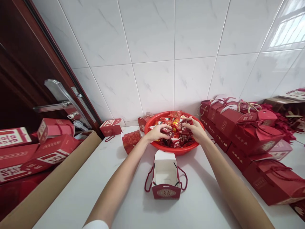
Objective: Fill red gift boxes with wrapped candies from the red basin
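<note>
A red plastic basin (176,152) holds many small wrapped candies (176,142), mostly in red and gold wrappers. My left hand (160,132) reaches into its left side, fingers curled round a dark red wrapped candy. On the right side of the basin, my right hand (195,129) has its thumb and fingers closed on a wrapped candy, partly hidden by the fingers. Between my forearms stands a small red gift box (166,192) with its top open, showing a bare white inside. Dark red cord handles hang at both its sides.
Stacked red gift boxes (240,127) line the right side of the white table (128,203). At the left, a cardboard carton (59,178) holds more red boxes. Another red box (131,140) lies left of the basin. Behind are a tiled wall and a door handle (54,106).
</note>
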The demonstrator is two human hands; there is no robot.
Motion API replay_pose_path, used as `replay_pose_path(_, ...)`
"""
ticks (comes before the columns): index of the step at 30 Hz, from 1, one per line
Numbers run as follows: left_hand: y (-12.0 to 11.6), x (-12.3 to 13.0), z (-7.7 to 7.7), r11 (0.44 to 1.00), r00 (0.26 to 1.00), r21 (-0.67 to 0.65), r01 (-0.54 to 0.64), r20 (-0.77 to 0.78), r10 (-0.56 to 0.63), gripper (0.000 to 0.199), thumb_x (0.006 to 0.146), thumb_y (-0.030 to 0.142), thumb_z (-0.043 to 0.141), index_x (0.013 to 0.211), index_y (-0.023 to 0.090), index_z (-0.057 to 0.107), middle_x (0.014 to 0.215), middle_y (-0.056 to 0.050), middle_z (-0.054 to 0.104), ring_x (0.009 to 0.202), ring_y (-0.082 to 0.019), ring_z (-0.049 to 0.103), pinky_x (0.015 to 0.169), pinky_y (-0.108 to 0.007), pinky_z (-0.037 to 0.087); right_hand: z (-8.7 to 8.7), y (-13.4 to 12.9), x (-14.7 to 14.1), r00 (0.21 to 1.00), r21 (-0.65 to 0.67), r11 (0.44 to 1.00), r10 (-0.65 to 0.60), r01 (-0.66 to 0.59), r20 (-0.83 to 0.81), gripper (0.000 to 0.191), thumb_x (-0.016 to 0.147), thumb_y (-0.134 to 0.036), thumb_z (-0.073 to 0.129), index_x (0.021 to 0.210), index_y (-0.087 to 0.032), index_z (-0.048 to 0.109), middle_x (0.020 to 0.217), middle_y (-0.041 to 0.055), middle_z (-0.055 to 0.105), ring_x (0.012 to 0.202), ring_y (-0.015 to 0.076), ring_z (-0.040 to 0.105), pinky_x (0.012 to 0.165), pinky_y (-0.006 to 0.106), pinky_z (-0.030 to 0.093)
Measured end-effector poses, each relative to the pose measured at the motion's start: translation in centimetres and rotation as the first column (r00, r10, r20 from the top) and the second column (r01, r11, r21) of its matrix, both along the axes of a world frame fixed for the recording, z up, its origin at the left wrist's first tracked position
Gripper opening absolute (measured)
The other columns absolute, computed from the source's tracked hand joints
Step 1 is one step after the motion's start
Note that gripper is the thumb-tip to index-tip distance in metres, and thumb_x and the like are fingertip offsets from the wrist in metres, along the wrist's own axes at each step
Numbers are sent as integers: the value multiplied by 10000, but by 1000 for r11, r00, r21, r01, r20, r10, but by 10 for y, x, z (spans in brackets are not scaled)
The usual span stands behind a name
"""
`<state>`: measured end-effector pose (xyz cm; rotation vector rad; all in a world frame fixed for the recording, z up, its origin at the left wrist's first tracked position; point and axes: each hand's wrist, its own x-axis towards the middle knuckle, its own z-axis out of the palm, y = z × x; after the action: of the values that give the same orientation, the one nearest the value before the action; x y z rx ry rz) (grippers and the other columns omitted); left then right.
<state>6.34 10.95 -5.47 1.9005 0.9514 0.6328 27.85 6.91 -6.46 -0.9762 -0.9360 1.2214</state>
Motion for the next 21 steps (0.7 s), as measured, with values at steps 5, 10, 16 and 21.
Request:
replay_pose_path(5,3,1,-3,999,996,-31,30,83,-27,681,613,78,705,1278,217,659,1361,-78,617,1228,-243,575,1041,-356,459,1,-2,1,998,-14,998,58,-57,29,386,598,-282,833,909,-235,609,730,-23,654,714,195,693,635,346,628)
replay_pose_path(10,5,2,-7,993,981,-114,20,193,3,892,610,45,668,1453,274,491,1513,-111,484,1234,-247,577,951,-328,513,1,-2,0,996,-36,997,68,-66,57,411,629,-262,827,989,-235,631,701,-29,656,633,181,682,549,308,605)
replay_pose_path(16,5,-1,-8,989,974,-147,8,225,25,956,625,54,695,1518,222,398,1312,-123,650,1060,-211,660,918,-326,527,2,-2,-2,993,-16,995,95,-94,67,396,643,-261,832,973,-220,616,700,-17,684,583,182,688,529,292,587)
replay_pose_path(21,7,-1,-9,990,971,-139,-22,232,54,709,655,74,711,1349,174,607,1203,-106,708,1010,-198,666,932,-342,519,-1,-2,-1,990,-19,994,113,-112,85,431,622,-301,857,965,-209,613,677,-13,684,585,184,686,531,285,580)
